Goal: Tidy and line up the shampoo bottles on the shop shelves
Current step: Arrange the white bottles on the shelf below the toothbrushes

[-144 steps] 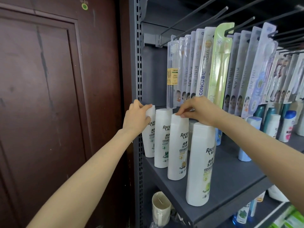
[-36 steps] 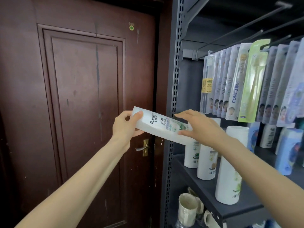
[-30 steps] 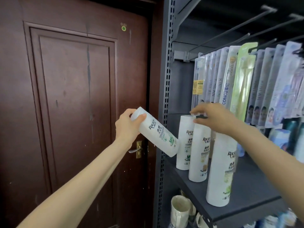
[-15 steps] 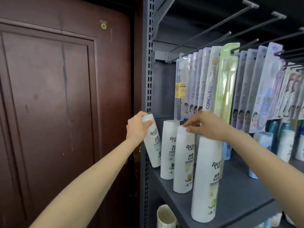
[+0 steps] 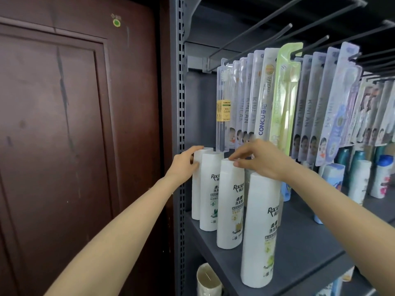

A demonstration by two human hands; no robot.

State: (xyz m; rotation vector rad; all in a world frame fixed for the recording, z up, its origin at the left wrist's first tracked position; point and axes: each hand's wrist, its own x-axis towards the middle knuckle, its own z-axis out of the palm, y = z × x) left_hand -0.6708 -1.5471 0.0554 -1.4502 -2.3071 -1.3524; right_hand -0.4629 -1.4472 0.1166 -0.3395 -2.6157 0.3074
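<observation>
- We see four white shampoo bottles standing upright in a row on the grey shelf (image 5: 303, 248), the row running from the back left corner toward the front edge.
- Rearmost bottle (image 5: 196, 189): set against the shelf's left upright post (image 5: 181, 103), mostly hidden behind its neighbour. The left hand (image 5: 184, 165) wraps its upper part, fingers over the cap and thumb on the near side, a closed grasp.
- Second bottle (image 5: 210, 193): just in front of the rearmost one and overlapping it in our view; we cannot tell if the two touch.
- Third bottle (image 5: 230, 206): next forward. The right hand (image 5: 259, 160) is on its top, thumb and fingertips pinching the cap edge, the remaining fingers curled; we log this as a light grip on the cap.
- Front bottle (image 5: 259, 231): nearest the shelf's front edge, largest in frame, untouched by either hand. The right wrist passes just above its top.
- All visible labels face right of us, with dark lettering and a green or yellow plant picture low on each.
- Above the row hang packaged toothbrushes (image 5: 263, 99) on metal pegs; their lower ends reach down close behind the right hand.
- Further right on the same shelf stand other bottles (image 5: 361, 182), white, blue and teal, well apart from the row.
- Left of the shelving is a dark brown wooden door (image 5: 74, 146).
- Below the shelf, a pale cup (image 5: 208, 280) is partly visible.
</observation>
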